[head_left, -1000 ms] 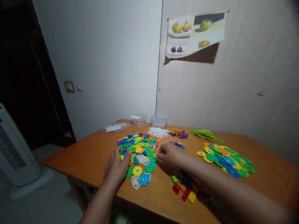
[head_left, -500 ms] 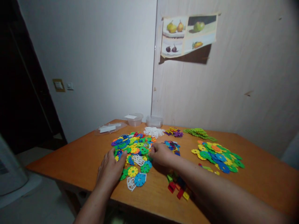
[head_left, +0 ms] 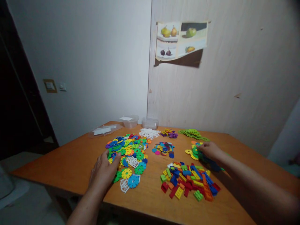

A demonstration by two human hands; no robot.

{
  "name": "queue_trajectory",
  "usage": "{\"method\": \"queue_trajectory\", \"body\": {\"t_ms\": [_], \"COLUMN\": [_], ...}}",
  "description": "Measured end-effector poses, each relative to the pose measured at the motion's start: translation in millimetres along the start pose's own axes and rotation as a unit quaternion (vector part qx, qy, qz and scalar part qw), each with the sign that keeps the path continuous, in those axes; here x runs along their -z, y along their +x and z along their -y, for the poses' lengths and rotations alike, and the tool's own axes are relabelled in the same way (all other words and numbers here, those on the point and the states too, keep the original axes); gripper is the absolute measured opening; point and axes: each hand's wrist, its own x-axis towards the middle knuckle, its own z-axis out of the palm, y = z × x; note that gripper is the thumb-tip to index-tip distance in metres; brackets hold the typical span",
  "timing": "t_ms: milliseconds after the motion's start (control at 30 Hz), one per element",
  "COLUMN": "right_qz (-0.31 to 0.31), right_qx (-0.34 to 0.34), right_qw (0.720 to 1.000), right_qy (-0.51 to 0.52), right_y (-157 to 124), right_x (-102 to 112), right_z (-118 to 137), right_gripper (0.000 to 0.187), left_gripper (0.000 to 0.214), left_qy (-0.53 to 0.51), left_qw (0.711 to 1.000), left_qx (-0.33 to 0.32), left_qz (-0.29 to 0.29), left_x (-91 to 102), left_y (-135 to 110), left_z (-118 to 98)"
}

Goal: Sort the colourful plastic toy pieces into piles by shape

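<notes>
- Fingers of the left hand (head_left: 103, 170) loosely curved, thumb set apart; hand at the left side of the mixed pile (head_left: 128, 151), touching its discs. No piece seen in its grasp.
- Right hand (head_left: 203, 150) over the disc pile (head_left: 194, 153) toward the table's right side, fingers bent in near the thumb. Cannot tell whether a piece is pinched there; hand and forearm hide part of that pile.
- Mixed pile: notched discs in green, yellow, blue and orange, with white lattice bits among them. Blue disc (head_left: 133, 181) at its near edge.
- Between the hands: small round chips (head_left: 164, 149); nearer the viewer, coloured blocks (head_left: 185, 181).
- Farther back, left to right: white lattice pieces (head_left: 149, 133), yellow-and-purple pieces (head_left: 170, 133), green pieces (head_left: 192, 134).
- Clear tub (head_left: 131, 122) and clear box (head_left: 150, 124) near the wall, all on an orange-brown table (head_left: 77, 159).
</notes>
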Motion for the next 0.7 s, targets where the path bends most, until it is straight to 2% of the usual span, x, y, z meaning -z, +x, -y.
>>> {"method": "queue_trajectory", "body": {"t_ms": [100,233,367,533,700], "right_qz": [-0.012,-0.033,-0.002,0.102,0.17], "right_qx": [-0.004,0.037,0.115,0.211,0.249], "right_qw": [0.999,0.997,0.992,0.971,0.95], "right_qy": [-0.035,-0.059,-0.058,-0.054,-0.08], "right_y": [2.2,-2.6,-15.0,-47.0,-80.4], "right_x": [8.9,10.4,-5.9,-46.7,-83.8], "right_z": [-16.6,-1.1,47.4,124.0,183.5], "right_gripper": [0.036,0.034,0.029,0.022,0.017], "left_gripper": [0.083,0.08,0.077,0.071,0.073], "left_qy": [-0.005,-0.017,-0.023,-0.03,-0.026], "left_qw": [1.0,1.0,1.0,0.999,1.0], "left_qx": [0.007,-0.005,-0.014,-0.013,-0.007], "left_qz": [0.01,0.007,-0.004,-0.007,0.001], "left_x": [0.4,0.1,-0.4,0.8,2.0], "left_y": [0.6,1.0,0.4,-2.8,-6.1], "left_z": [-0.1,1.4,2.0,-0.5,-4.1]}}
